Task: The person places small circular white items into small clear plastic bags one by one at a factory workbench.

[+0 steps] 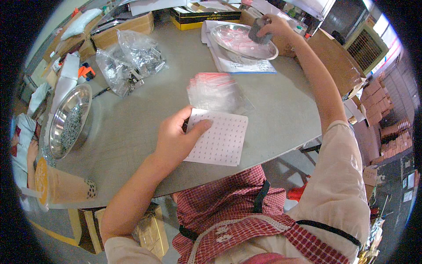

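My left hand (173,134) pinches a white sheet of small stickers (220,138) near the table's front edge, thumb on top. Rows of tiny printed marks cover the sheet. Just beyond it lies a fanned stack of clear zip bags (213,90) with red closing strips. At the far right my right hand (278,27) is closed around a dark grey, rounded object (259,31), whose kind I cannot make out. It is at the rim of a steel bowl (228,50) with red-striped clear bags inside. Papers (255,66) lie beneath that bowl.
At left stand a steel bowl (89,94) of small metal parts and a plastic drink cup (66,187). Clear bags of metal pieces (132,61) lie beyond. Cardboard boxes (125,33) line the back. Another person's arm (32,154) shows at the left edge.
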Action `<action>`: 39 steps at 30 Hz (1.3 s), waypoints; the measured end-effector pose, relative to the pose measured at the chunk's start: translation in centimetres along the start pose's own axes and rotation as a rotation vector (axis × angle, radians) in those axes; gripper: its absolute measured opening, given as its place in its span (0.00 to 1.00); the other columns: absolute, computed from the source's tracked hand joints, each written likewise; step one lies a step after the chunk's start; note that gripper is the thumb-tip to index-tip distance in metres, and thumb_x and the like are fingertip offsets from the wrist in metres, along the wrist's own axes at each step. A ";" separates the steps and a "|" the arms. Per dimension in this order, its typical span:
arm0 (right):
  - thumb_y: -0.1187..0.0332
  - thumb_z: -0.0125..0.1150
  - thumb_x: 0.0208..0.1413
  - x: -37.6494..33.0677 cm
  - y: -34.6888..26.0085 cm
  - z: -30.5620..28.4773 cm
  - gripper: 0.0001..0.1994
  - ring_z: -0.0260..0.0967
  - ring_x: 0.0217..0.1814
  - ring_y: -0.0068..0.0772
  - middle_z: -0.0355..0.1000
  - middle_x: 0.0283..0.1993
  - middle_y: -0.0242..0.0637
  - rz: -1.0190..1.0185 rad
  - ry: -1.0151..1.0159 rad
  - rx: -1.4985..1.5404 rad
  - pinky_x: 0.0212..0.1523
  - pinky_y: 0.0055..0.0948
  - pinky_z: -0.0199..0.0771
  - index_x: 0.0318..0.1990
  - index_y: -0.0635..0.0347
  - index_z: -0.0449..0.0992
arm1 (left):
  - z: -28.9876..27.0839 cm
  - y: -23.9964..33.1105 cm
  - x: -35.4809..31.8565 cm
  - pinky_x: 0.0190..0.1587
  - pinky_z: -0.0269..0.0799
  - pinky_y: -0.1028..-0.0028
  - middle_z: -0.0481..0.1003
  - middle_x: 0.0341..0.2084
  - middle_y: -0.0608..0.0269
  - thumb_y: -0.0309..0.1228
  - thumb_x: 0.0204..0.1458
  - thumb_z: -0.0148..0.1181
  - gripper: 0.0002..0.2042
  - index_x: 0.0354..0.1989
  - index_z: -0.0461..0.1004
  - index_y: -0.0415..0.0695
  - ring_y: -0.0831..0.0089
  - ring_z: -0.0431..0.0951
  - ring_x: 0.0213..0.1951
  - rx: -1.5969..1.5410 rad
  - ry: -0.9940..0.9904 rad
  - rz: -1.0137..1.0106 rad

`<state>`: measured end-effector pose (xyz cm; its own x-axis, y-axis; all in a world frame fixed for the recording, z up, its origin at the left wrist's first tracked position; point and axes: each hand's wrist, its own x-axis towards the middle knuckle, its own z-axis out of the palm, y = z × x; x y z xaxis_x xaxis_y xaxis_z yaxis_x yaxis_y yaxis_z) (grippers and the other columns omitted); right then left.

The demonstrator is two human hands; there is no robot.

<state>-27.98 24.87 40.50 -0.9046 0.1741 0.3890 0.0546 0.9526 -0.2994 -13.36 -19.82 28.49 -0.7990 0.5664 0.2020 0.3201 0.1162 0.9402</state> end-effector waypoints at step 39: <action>0.68 0.68 0.54 -25.7 -17.4 5.9 0.21 0.72 0.42 0.25 0.71 0.44 0.34 -0.387 -0.018 0.936 0.39 0.26 0.74 0.53 0.61 0.68 | -0.3 -0.7 1.2 0.49 0.70 0.73 0.73 0.48 0.56 0.36 0.54 0.66 0.22 0.51 0.68 0.37 0.72 0.73 0.49 0.055 0.161 0.334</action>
<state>-8.14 2.39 30.59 -0.7964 -0.1163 0.5934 -0.5903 0.3627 -0.7211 -14.69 -19.45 28.12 -0.7142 0.4458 0.5396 0.6001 -0.0070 0.7999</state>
